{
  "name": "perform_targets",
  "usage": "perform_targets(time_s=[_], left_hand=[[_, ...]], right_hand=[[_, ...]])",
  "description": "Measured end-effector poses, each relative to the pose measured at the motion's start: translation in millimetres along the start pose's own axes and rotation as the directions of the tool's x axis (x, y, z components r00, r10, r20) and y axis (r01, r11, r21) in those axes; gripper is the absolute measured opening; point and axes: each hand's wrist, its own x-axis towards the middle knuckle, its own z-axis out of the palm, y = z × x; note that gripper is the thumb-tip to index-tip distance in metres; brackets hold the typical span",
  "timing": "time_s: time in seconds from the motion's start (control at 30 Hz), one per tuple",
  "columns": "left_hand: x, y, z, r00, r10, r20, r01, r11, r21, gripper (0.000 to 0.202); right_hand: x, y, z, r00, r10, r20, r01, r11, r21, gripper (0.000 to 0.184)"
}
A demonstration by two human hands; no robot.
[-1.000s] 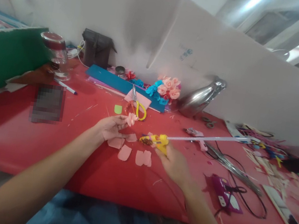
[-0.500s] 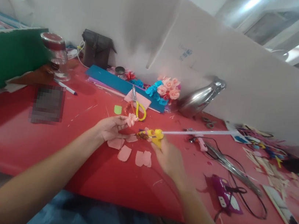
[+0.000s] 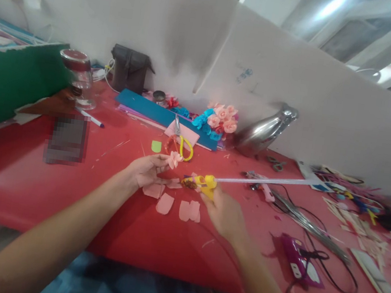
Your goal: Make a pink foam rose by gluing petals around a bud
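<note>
Between thumb and fingertips, my left hand pinches a small pink paper flower. A loose pink petal is at its lower fingers. My right hand is closed round the handle of a yellow hot glue gun, a long clear glue stick jutting from its back. The gun's nozzle points left, close to that petal. More cut pink petals lie on the red table below the hands. Scissors with yellow and orange handles rest on pink paper just beyond the flower.
Behind are blue sheets, a bunch of paper flowers and a tilted metal jug. At right lie wires, a purple device with a cord, and a phone-like slab. A jar and pen are left.
The view has shifted slightly, so everything sits a little lower and further right. Both hands keep their holds, and the glue gun's nozzle remains near the petal.
</note>
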Motion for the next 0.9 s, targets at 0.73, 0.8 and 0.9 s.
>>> perform_targets(time_s=[0.73, 0.8, 0.9], left_hand=[[2.3, -0.2, -2.1, 1.0, 0.018, -0.003, -0.018, 1.0, -0.003, 0.02], [3.0, 0.4, -2.0, 0.998, 0.056, -0.005, -0.056, 0.997, -0.047, 0.019], [4.2, 2.7, -2.6, 0.994, 0.108, -0.023, -0.11, 0.989, -0.097, 0.017]], right_hand=[[56.2, 73.2, 28.1, 0.941, 0.332, 0.065, -0.321, 0.816, 0.481, 0.032], [61.4, 79.2, 28.7, 0.929, 0.369, 0.033, -0.352, 0.854, 0.383, 0.026], [54.5, 70.8, 24.1, 0.91, 0.395, -0.126, -0.357, 0.902, 0.244, 0.023]])
